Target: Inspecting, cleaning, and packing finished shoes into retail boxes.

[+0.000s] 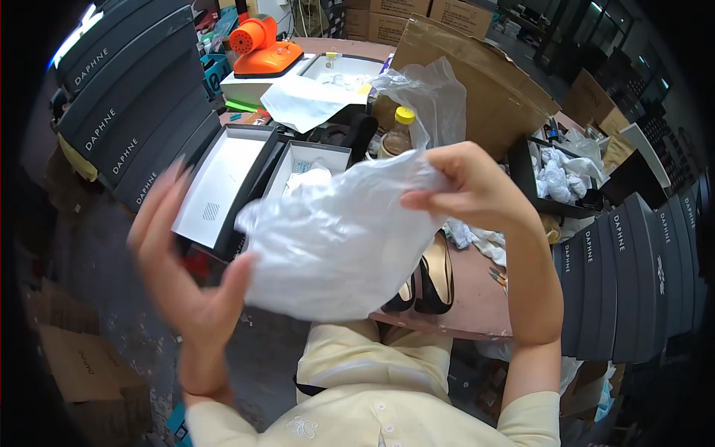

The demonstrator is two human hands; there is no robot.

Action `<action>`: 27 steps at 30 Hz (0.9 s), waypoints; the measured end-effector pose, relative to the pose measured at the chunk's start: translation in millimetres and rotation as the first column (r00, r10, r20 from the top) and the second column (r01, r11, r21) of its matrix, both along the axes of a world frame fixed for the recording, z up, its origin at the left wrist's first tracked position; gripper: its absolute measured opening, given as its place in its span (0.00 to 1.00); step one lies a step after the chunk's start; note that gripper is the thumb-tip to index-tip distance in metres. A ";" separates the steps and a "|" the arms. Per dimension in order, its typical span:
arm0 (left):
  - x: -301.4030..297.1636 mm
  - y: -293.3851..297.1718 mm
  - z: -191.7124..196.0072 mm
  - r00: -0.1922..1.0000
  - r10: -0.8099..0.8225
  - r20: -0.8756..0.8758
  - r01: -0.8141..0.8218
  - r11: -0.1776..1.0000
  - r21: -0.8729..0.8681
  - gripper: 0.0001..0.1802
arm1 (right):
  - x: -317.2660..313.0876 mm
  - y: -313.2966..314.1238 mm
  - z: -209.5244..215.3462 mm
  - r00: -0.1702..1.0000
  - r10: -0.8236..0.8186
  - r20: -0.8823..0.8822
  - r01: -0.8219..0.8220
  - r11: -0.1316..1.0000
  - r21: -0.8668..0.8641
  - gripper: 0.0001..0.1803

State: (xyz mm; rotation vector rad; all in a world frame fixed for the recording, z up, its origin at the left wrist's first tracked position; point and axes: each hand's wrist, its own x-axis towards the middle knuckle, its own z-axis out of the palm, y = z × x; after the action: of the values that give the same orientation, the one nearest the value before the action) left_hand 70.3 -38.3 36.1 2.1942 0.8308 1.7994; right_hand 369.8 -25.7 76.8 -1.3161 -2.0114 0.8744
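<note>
Pale capital letters repeat along the edges of the stacked dark grey boxes (pixel 126 112) at ten o'clock. Similar pale lettering marks the dark grey boxes (pixel 618 283) between three and four, where one also bears a white emblem (pixel 660 274). Dark print stands on the brown cartons at eight (pixel 82 365), two (pixel 592 100) and just past twelve (pixel 395 28), the last too small to read.

A thin, crinkled white sheet (pixel 335 246) is spread out in the air over the near edge of the desk (pixel 480 309). It slants, its pinched upper right corner highest.
</note>
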 end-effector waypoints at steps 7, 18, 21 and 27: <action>64.5 -37.8 -169.1 0.522 -0.085 0.849 0.755 0.509 -0.414 0.60 | -15.6 48.0 2.3 0.973 -0.057 -0.224 0.056 0.998 -0.008 0.17; 132.9 29.4 -158.9 0.264 0.248 0.932 0.774 0.521 -0.359 0.21 | -58.8 -125.5 -123.3 0.816 -0.483 0.317 0.395 0.867 0.304 0.25; 136.0 39.6 -168.7 0.190 0.310 0.932 0.840 0.440 -0.318 0.22 | -63.7 -113.6 -179.6 0.795 -0.533 0.290 0.468 0.843 0.265 0.24; 126.1 68.1 -163.3 0.026 0.376 0.926 0.939 0.310 -0.152 0.22 | -46.4 -122.0 -179.3 0.859 -0.442 0.257 0.405 0.895 0.187 0.18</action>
State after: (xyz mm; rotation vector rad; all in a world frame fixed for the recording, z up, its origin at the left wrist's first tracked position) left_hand 196.4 29.8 -127.2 0.0275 0.3969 1.3048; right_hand 323.4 -147.7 -102.6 -1.8077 -1.8324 0.3532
